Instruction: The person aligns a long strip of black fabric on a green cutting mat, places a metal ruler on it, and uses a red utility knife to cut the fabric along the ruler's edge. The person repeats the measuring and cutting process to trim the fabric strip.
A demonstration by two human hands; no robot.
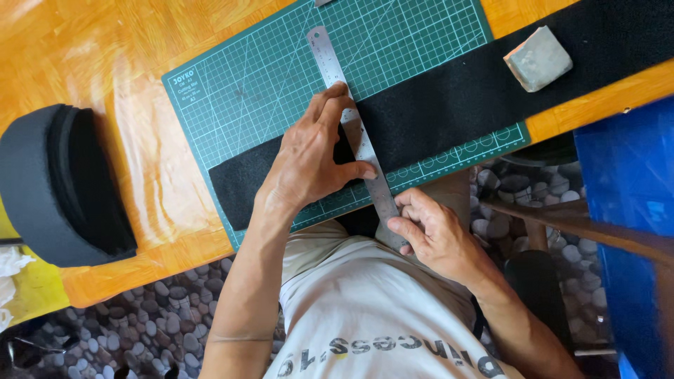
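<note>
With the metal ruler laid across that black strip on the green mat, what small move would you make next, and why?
Probably nudge the steel ruler square to the cutting mat grid. The left hand presses it onto the black felt strip, while the right hand pinches its near end past the table edge. The ruler lies slanted against the grid lines, and neither hand holds a blade.

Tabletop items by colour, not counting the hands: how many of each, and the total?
Black: 2, the felt strip across the mat and the felt roll at the left.
Green: 1, the cutting mat.
Silver: 1, the steel ruler, pressed down by the left hand and gripped at its near end by the right hand.
Grey: 1, the stone block on the strip.
Total: 5
</note>
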